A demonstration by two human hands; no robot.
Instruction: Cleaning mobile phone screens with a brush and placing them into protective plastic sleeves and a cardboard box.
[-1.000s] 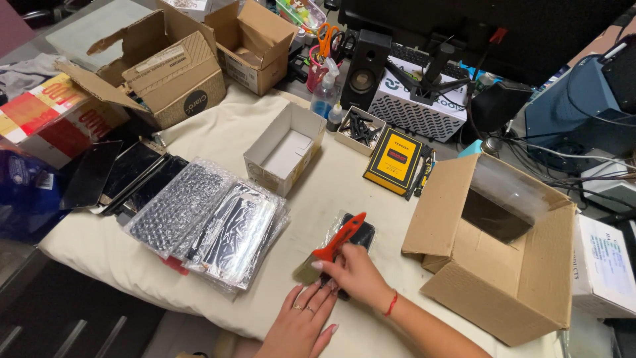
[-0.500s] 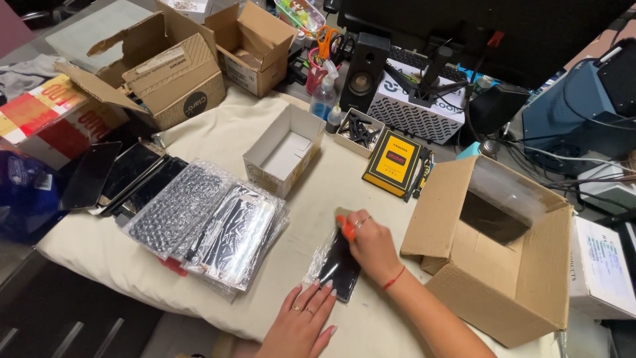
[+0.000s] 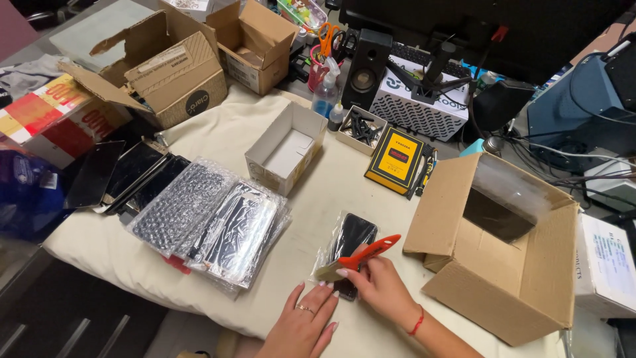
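Note:
My right hand (image 3: 379, 286) grips a small brush with an orange-red handle (image 3: 371, 252); its bristles rest on the near end of a black phone in a clear plastic sleeve (image 3: 349, 242) lying on the cream cloth. My left hand (image 3: 301, 325) lies flat on the cloth just left of that sleeve, fingers apart, a ring on one finger, holding nothing.
A stack of bubble-wrapped phones (image 3: 212, 222) and bare black screens (image 3: 126, 174) lie to the left. A small open white box (image 3: 286, 154) stands behind, a large open cardboard box (image 3: 510, 252) at the right. More boxes, a speaker and a yellow-black packet (image 3: 397, 159) line the back.
My right hand swept the brush up over the sleeved phone, then drew back to its near end. The left hand stayed flat on the cloth.

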